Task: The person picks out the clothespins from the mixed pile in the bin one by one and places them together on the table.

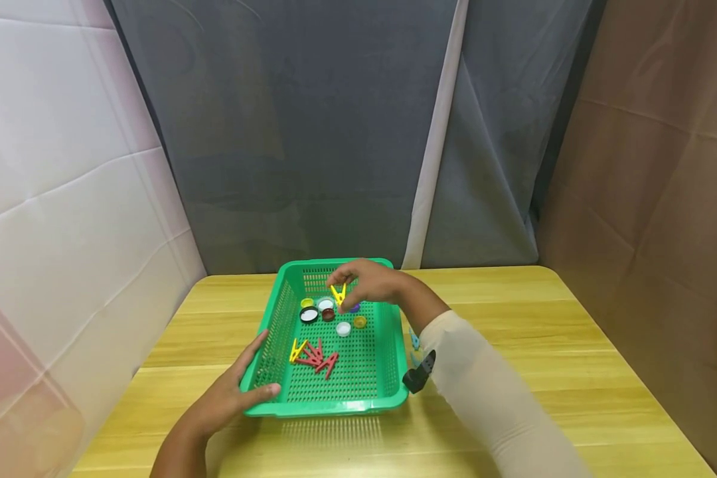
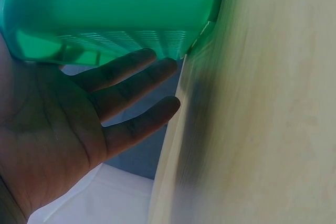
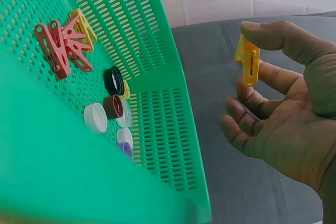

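Between thumb and fingertips, my right hand [image 1: 372,281] pinches a yellow clothespin [image 1: 340,297], held over the far part of a green basket [image 1: 328,409]. The right wrist view shows that clothespin [image 3: 250,61] upright, its lower end at the index finger. At the basket's near left corner my left hand [image 1: 232,393] holds the rim, thumb over it and fingers along the outside. Three fingers stretch out straight beside the wall in the left wrist view. Several red clothespins [image 1: 328,365] and a yellow one [image 1: 297,350] lie in the basket's near left part.
Bottle caps lie in the basket's far half: white [image 1: 343,329], black-rimmed [image 1: 309,315], brown [image 1: 328,315], amber [image 1: 360,322] and purple [image 1: 355,308] among them. Light blue clothespins [image 1: 415,340] rest on the wooden table [image 1: 514,332], partly hidden by my right arm. Grey curtains [image 1: 311,146] hang behind.
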`<state>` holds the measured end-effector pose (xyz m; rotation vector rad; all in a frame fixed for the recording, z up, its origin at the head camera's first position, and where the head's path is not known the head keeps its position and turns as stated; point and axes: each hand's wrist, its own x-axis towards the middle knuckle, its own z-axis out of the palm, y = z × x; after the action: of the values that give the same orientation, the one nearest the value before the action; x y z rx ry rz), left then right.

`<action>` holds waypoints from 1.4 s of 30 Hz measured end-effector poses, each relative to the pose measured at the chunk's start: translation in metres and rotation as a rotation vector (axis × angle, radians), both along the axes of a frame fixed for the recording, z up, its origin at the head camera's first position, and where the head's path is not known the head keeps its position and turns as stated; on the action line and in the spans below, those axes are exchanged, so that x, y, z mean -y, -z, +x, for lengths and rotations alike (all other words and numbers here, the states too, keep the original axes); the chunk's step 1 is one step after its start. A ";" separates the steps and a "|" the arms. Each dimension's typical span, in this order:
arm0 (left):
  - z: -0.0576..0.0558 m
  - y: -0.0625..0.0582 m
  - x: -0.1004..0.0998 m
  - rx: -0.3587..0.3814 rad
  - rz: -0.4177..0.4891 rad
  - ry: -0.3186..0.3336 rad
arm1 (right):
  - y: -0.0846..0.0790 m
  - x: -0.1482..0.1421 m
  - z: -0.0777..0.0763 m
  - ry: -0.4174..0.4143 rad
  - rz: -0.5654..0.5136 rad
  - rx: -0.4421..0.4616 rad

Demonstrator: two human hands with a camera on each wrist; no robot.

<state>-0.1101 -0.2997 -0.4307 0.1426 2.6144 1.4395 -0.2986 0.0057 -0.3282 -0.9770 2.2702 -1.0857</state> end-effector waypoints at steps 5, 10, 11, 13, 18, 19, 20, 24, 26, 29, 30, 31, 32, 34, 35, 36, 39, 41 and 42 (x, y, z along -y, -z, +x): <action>-0.001 0.000 0.001 -0.001 0.007 0.003 | -0.002 -0.009 0.007 -0.024 0.008 -0.060; -0.001 0.001 0.002 -0.011 0.017 0.006 | 0.001 -0.020 0.014 -0.036 0.000 -0.085; -0.001 0.001 0.002 -0.012 0.018 0.006 | 0.002 -0.023 0.015 -0.041 -0.010 -0.079; -0.001 0.000 0.002 -0.011 0.019 0.005 | 0.004 -0.028 0.018 -0.043 -0.030 -0.072; -0.001 0.000 0.001 -0.002 0.027 0.007 | 0.010 -0.042 0.026 -0.019 -0.089 -0.041; -0.001 -0.001 0.001 -0.001 0.027 0.007 | 0.011 -0.046 0.028 -0.010 -0.101 -0.042; -0.001 -0.001 0.001 0.001 0.027 0.007 | 0.013 -0.050 0.030 -0.002 -0.116 -0.040; -0.001 -0.001 0.000 -0.001 0.022 0.008 | 0.021 -0.065 0.041 0.032 -0.158 -0.059; -0.001 -0.001 0.001 -0.003 0.021 0.010 | 0.026 -0.072 0.047 0.059 -0.170 -0.075; -0.002 -0.001 0.000 -0.005 0.025 0.011 | 0.033 -0.083 0.055 0.100 -0.188 -0.099; -0.002 -0.001 0.000 -0.004 0.027 0.012 | 0.035 -0.086 0.058 0.111 -0.193 -0.110; -0.002 -0.001 0.000 -0.002 0.028 0.012 | 0.036 -0.089 0.060 0.120 -0.198 -0.124; -0.002 -0.001 0.000 0.003 0.030 0.012 | 0.038 -0.092 0.062 0.125 -0.208 -0.135; -0.002 -0.001 0.000 0.012 0.030 0.011 | 0.042 -0.099 0.066 0.135 -0.224 -0.156; -0.001 -0.001 0.000 0.017 0.030 0.009 | 0.043 -0.101 0.068 0.139 -0.232 -0.163; -0.001 -0.001 0.000 0.022 0.031 0.008 | 0.045 -0.104 0.070 0.145 -0.238 -0.167; -0.001 -0.001 0.001 0.031 0.037 0.005 | 0.051 -0.112 0.073 0.171 -0.244 -0.181; -0.001 -0.001 0.001 0.032 0.043 0.006 | 0.054 -0.117 0.076 0.191 -0.239 -0.184; -0.001 -0.001 0.001 0.031 0.048 0.008 | 0.056 -0.120 0.076 0.199 -0.233 -0.189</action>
<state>-0.1113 -0.3006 -0.4296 0.1354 2.5536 1.4898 -0.2223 0.1253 -0.3844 -0.9947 2.4761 -1.4230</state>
